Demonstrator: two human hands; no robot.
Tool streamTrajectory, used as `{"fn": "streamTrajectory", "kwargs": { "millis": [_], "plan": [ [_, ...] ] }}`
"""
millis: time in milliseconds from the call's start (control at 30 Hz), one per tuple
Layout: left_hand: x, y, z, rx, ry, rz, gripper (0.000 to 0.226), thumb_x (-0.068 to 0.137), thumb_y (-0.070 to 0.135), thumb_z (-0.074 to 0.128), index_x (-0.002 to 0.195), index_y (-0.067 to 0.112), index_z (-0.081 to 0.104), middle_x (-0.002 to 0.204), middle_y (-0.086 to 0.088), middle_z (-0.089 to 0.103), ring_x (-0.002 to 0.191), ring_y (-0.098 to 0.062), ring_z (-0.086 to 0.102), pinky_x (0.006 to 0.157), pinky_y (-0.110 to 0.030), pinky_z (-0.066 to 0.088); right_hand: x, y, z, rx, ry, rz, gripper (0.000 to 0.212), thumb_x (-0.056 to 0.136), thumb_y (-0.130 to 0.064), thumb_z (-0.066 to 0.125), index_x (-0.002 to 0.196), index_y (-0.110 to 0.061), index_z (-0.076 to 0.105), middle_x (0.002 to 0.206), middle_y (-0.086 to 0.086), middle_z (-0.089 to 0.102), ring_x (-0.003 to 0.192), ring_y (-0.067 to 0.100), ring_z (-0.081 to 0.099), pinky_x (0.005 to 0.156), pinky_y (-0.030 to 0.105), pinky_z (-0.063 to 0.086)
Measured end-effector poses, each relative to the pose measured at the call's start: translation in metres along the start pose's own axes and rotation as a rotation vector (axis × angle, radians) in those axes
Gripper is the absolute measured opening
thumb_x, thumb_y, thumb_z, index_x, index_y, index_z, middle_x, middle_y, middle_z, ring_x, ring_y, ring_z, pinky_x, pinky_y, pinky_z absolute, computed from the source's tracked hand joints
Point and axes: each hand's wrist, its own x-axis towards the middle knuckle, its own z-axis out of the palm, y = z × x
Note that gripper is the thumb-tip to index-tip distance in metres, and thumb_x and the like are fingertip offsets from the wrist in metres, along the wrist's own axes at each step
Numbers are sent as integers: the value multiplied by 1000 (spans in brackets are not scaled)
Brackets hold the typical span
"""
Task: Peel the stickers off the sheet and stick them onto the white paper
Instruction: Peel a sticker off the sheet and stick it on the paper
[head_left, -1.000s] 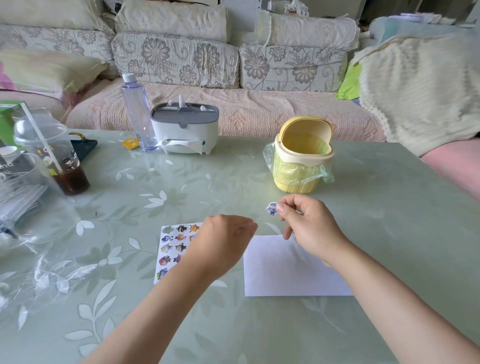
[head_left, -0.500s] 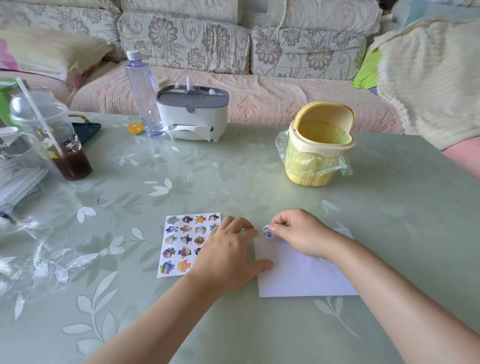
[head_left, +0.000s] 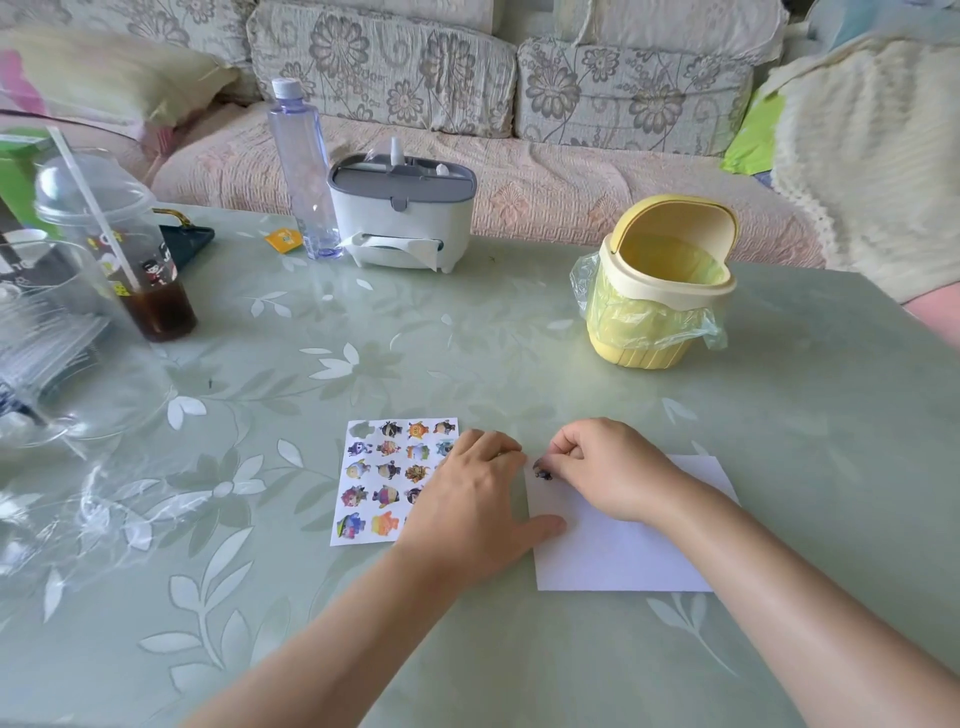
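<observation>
- On the green table (head_left: 519, 364), the sticker sheet (head_left: 374, 483) lies flat just left of the white paper (head_left: 623, 551).
- The left hand (head_left: 470, 499) lies spread and relaxed over the sheet's right edge, with its thumb on the paper's left edge.
- The right hand (head_left: 608, 467) pinches a small sticker (head_left: 544, 474) at the paper's upper-left corner. Whether the sticker touches the paper cannot be told.
- A yellow bin (head_left: 660, 291) stands well behind them.
</observation>
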Motion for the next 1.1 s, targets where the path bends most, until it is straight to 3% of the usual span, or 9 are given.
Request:
{"fn": "streamTrajectory", "kwargs": {
  "millis": [100,267,333,433,567,733,967,1100],
  "plan": [
    [-2,2,0,12,-4,9,72,80,62,69,137,18,57,134,11,50,124,-7,33,98,-10,24,-3,-5,1,-50,31,-3,21,89,-46,67,81,-27,66,75,-10,65,75,13,61,62,28,44],
    [-6,2,-1,16,-2,81,52,83,56,62,119,20,68,116,11,58,111,-11,49,88,-30,50,-8,-6,0,-120,149,2,29,83,-56,71,95,-32,60,87,-15,61,88,14,61,69,29,44],
    [-7,2,-2,32,-20,100,48,86,53,60,118,20,70,116,12,62,111,-11,51,88,-31,51,-14,-3,2,-126,223,-39,38,83,-57,72,106,-32,54,92,-14,56,92,15,60,73,30,44],
    [-10,1,-1,71,-31,125,48,89,54,53,117,20,72,115,12,64,110,-12,54,89,-27,49,-23,5,6,-176,280,-159,27,91,-47,67,110,-31,60,102,-15,54,100,14,59,74,28,41],
    [-11,0,1,131,-35,133,51,90,54,45,118,19,69,116,10,62,111,-14,55,91,-32,53,-35,20,14,-306,244,-334,28,97,-40,53,120,-35,68,107,-10,58,102,19,54,79,34,48],
    [-10,3,0,281,-57,166,53,93,50,37,130,20,60,123,6,55,113,-16,50,96,-33,47,-48,21,19,-434,166,-352,61,91,-50,19,127,-30,63,124,-4,55,113,22,50,93,37,46],
    [-3,5,6,410,-22,181,56,90,48,40,127,15,65,116,1,57,100,-20,56,83,-36,54,-52,24,19,-451,159,-359,59,94,-50,24,133,-26,62,121,0,61,103,27,57,81,43,54],
    [-4,4,2,427,-36,184,56,89,52,39,123,17,68,116,4,58,103,-18,57,83,-32,54,-54,25,14,-553,95,-366,60,97,-54,20,149,-34,41,129,-3,51,110,24,50,84,40,51]
  ]
}}
